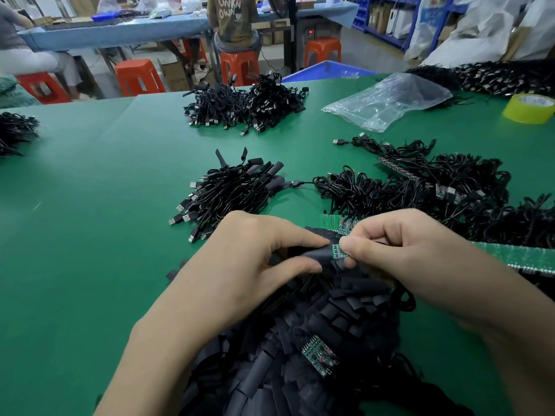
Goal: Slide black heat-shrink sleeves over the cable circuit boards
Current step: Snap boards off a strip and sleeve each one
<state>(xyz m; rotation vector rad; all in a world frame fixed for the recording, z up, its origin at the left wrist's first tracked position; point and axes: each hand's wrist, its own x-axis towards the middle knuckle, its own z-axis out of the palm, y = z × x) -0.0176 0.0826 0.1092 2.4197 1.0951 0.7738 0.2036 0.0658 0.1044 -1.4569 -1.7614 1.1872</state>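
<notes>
Head view looks down on a green bench (105, 175) where both hands meet over a heap of loose black sleeves (330, 310). The left hand (258, 259) pinches one black heat-shrink sleeve (303, 255) between thumb and forefinger, its open end facing right. The right hand (414, 250) pinches a small green circuit board (338, 251) between thumb and forefinger, its other fingers curled under. The board sits right at the sleeve's mouth and touches it; how far it has entered, if at all, I cannot tell, since the thumbs cover the joint.

The step looks like the start of the slide, and the risks sit there. The sleeve lies flattened, so if the left pinch squeezes the mouth closed, a board corner would likely catch on the lip and buckle the sleeve instead of going in. Pushing harder from the cable end could strain the solder joints, which are hidden under the right fingers. The board's cable seems to trail down into the heap, so a tug could drag loose sleeves along or snag.

A spare board (319, 354) lies on the heap nearer the person, sleeved cables (237, 190) lie bundled beyond the left hand, and bare ones (420, 187) are piled to the right
</notes>
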